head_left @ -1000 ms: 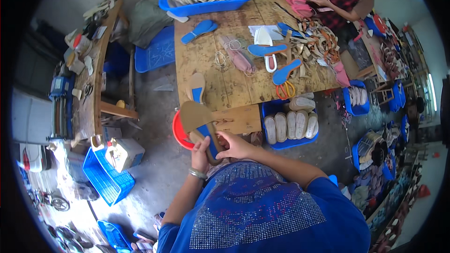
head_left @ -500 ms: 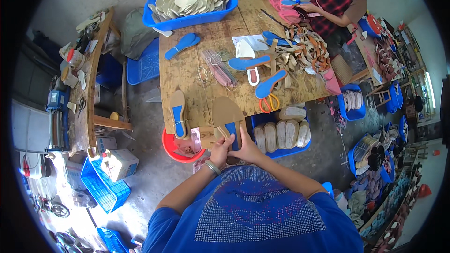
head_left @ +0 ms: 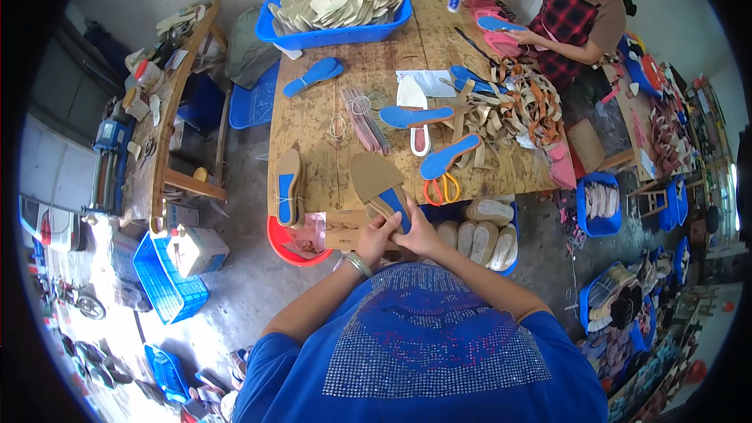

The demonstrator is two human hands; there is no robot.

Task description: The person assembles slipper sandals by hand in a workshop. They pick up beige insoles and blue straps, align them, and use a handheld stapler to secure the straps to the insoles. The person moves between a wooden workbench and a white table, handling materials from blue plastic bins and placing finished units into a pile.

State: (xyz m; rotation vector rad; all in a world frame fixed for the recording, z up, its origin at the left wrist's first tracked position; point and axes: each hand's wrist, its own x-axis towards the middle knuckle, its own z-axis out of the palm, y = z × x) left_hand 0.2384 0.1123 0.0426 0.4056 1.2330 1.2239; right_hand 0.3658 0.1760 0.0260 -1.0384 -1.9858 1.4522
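Seen from the head camera looking down, a person in a blue top with sparkly studs works at the near edge of a long wooden worktop (head_left: 313,125). Both hands meet just past the chest on one sandal sole (head_left: 379,186), tan with a blue heel patch, which lies tilted with its toe pointing away over the worktop edge. The left hand (head_left: 374,236), with a metal bracelet at the wrist, has its grip closed on the heel end from the left; the right hand (head_left: 415,235) pinches the same end from the right, fingers pressed to the blue patch. Just left of the hands lies another sole (head_left: 288,186) with a blue inlay, and below it a red basin (head_left: 291,246) stands on the floor. Orange-handled scissors (head_left: 441,187) lie to the right. A blue crate (head_left: 329,33) heaped with pale soles sits at the far end, where another person in a red checked apron works.
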